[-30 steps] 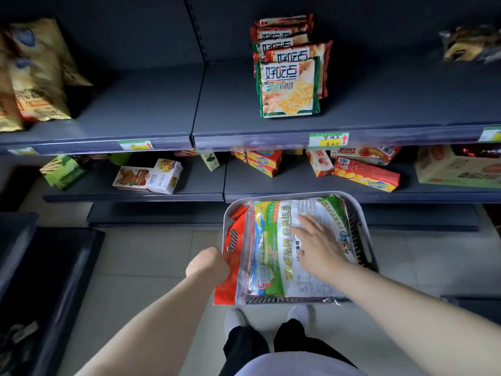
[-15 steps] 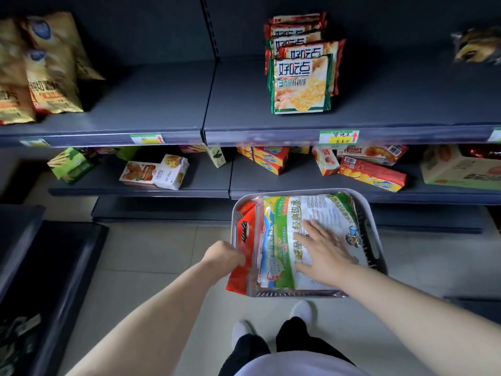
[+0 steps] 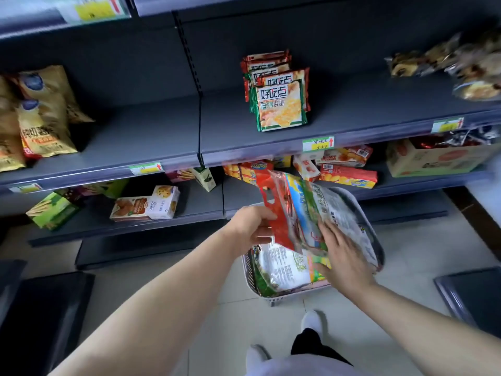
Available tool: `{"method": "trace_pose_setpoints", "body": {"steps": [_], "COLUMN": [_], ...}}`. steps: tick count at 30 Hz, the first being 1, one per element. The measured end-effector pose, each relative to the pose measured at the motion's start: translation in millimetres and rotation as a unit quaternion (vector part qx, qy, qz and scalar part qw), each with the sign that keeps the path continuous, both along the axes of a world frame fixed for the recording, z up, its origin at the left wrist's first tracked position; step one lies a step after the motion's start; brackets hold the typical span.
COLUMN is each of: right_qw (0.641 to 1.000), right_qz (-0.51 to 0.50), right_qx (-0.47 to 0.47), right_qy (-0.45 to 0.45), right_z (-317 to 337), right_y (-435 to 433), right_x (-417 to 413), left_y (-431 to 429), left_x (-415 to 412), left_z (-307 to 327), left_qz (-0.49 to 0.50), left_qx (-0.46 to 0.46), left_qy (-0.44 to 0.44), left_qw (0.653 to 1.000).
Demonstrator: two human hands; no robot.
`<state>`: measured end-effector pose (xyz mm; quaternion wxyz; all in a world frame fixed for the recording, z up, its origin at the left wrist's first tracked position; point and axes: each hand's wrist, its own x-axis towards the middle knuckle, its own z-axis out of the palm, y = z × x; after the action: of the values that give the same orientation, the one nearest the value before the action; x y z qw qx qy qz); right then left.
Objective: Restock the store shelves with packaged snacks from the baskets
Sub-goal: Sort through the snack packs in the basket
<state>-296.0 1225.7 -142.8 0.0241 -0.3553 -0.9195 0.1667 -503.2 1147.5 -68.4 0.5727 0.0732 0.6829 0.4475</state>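
Small shop; metal shelves point(image 3: 151, 139) w/ price tags point(image 3: 318, 144); packaged snacks point(image 3: 280, 107) stocked.

Red packet point(image 3: 279, 213) now above basket point(image 3: 282, 298)

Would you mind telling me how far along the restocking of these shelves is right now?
Looks done: biscuit packs stand in a row on the middle shelf. In hand: the left hand grips a red bag held up over the basket, the right hand pressed flat against the white bag beside it. Left: at least one more packet lies in the basket.
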Motion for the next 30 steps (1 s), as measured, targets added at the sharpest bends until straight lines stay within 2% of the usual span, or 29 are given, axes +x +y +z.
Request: {"method": "trace_pose_setpoints", "body": {"steps": [2,5,7,12,15,23,26,30], "right_qw": [0.994,0.977,0.956,0.916,0.880,0.824,0.792,0.753], "right_qz": [-0.076,-0.167,-0.207,-0.268,-0.313,-0.271,-0.229,-0.187], "right_qx": [0.020,-0.017,-0.045,-0.020,-0.077,-0.207,-0.289,-0.403], "right_qy": [0.071,0.131,0.204,0.299,0.348,0.454,0.487,0.485], "right_z": [10.9,29.9,44.5,78.6,95.9,131.6,141.5,144.2], "right_y": [-1.2,2.2,3.5,1.7,-0.3,-10.8,-20.2,-37.7], "right_x": [-2.9,-7.5,-7.5,-0.7,1.5,11.8,19.0,32.4], "left_y": [8.8,16.1,17.1,5.0,-9.6,-46.5,-59.0,-82.8], "left_x": [3.6,13.3,15.2,8.0,9.2,9.7,16.0,41.7], "left_z": [11.7,33.5,43.8,39.9,33.9,49.4,57.0,60.1], "left_qz": [0.013,0.029,0.017,-0.003,0.007,0.021,0.039,0.017], "left_qx": [0.045,0.105,0.131,0.081,0.036,0.018,0.030,0.043], "left_qy": [-0.015,-0.041,-0.048,0.006,0.047,0.135,0.146,0.157], "left_qw": [0.999,0.993,0.990,0.997,0.998,0.990,0.988,0.987]}}
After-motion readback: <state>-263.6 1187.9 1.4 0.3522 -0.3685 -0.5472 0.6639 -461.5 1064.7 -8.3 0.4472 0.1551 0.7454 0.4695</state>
